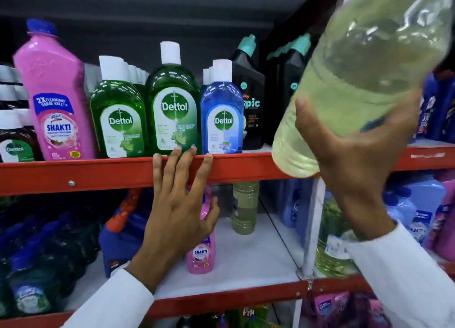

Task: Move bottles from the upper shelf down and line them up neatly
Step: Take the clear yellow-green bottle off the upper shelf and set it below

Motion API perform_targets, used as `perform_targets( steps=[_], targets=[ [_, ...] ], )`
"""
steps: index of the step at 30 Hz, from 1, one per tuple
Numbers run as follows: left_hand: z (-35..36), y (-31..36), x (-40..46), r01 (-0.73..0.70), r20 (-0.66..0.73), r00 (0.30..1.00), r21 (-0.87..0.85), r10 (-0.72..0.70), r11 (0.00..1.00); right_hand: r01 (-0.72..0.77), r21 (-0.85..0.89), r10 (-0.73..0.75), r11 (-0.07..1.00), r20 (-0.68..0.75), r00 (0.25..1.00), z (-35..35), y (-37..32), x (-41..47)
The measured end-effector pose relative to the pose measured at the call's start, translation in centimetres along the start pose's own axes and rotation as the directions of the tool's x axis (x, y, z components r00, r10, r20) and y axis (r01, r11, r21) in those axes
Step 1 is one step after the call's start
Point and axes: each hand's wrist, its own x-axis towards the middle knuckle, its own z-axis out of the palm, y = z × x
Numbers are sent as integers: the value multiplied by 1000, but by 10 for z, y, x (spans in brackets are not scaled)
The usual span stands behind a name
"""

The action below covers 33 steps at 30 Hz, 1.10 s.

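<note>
Presently a large clear bottle of pale yellow liquid (364, 76) is held aloft at the right of the scene, tilted with its base towards the near left, in front of the red-edged upper shelf (98, 172). Its blur suggests motion, so the carrying step is judged to be in hand: the bottle has been lifted and is not yet set down. The likely destination is the white lower shelf (258, 258), where a similar pale yellow bottle (245, 208) is stood far back, with bare white board near it. The next move is judged to call for the big bottle to be lowered under the red edge, turned upright, and stood beside or in front of that matching bottle so a straight row is formed. A small pink bottle (200, 251) stands just left of that spot and could be knocked.

The right hand (354, 160) is wrapped around the bottle's lower body from beneath, thumb across the near face, wrist bent upward from a white sleeve (403, 278). The left hand (179, 204) is open and grasps nothing; its spread fingertips (177, 153) are rested against the red shelf edge, just below the green Dettol bottle (173, 106), apparently as a brace.
</note>
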Motion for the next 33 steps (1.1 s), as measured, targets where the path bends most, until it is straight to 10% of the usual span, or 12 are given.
perform_targets(
  steps=[3,14,33],
  targets=[
    [-1,1,-1,7,-12,1000,-3,-7,1000,82,-173,-90,981,-43,995,-38,11,-44],
    [-6,0,-1,12,-16,1000,-38,-12,999,-260,-229,285,938,81,955,-48,109,-156],
    [-6,2,1,57,-1,998,-147,-58,987,-348,-451,410,822,45,911,31,270,-143]
  ],
)
